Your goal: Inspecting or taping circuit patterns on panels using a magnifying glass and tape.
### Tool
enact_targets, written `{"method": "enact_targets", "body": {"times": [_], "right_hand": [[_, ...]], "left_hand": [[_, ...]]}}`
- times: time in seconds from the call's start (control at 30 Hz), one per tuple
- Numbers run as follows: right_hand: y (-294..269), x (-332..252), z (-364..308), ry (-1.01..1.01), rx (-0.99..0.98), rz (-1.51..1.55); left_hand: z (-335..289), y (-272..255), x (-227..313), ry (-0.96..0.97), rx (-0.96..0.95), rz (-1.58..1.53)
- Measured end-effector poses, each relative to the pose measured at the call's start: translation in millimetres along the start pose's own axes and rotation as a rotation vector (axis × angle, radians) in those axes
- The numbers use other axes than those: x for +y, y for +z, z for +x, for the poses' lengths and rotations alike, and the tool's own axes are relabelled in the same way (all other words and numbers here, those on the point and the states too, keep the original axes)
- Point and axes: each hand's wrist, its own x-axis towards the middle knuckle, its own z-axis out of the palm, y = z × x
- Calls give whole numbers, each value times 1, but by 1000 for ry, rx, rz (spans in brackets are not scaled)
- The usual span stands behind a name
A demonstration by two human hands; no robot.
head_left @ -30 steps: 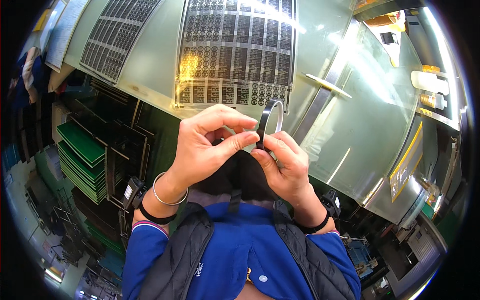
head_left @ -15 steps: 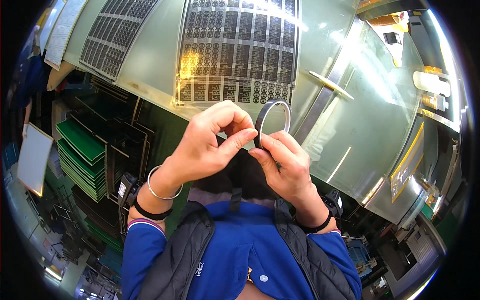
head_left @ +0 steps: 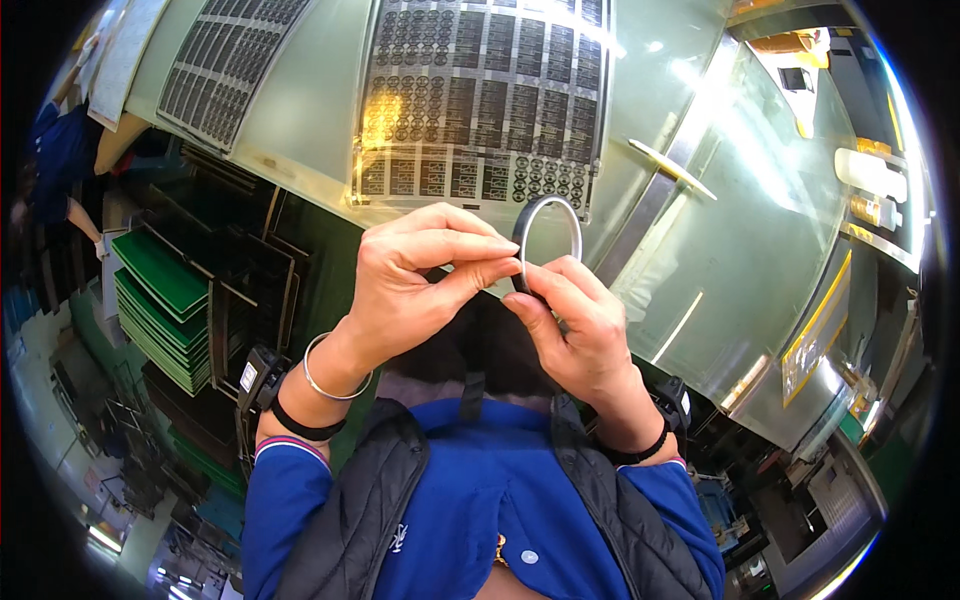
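Note:
A narrow roll of black tape (head_left: pixel 521 228) with a pale core stands on edge between my hands, over the near edge of the work table. My right hand (head_left: pixel 580 325) grips the roll's lower rim between thumb and fingers. Thumb and fingertips of my left hand (head_left: pixel 410 270) are pinched together against the roll's left side. Whether a loose tape end lies in that pinch is too small to see. Just beyond the hands, a patterned film sheet (head_left: pixel 480 115) with rows of black shapes lies on the glass-topped table (head_left: pixel 300 110).
Another patterned sheet (head_left: pixel 225 75) lies further left. On the right are a thin pale strip (head_left: pixel 672 168), a white bottle (head_left: pixel 870 173) and a yellow-edged panel (head_left: pixel 815 335). Stacked green boards (head_left: pixel 165 310) sit in a rack below left. A person in blue (head_left: pixel 55 150) stands at far left.
My left fingers have straightened from a curl into a flatter pinch at the roll. The roll has turned slightly in my right hand. At far left, the person's white panel has left view.

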Motion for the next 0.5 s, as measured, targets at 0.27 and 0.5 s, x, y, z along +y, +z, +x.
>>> {"method": "enact_targets", "body": {"times": [0.27,0.5], "right_hand": [[-12,16,0,-208,-14,-302],[-90,64,-16,-37,222,-782]], "left_hand": [[-30,15,-18,-216,229,-56],[-55,-39,-65,-265,713,219]]}}
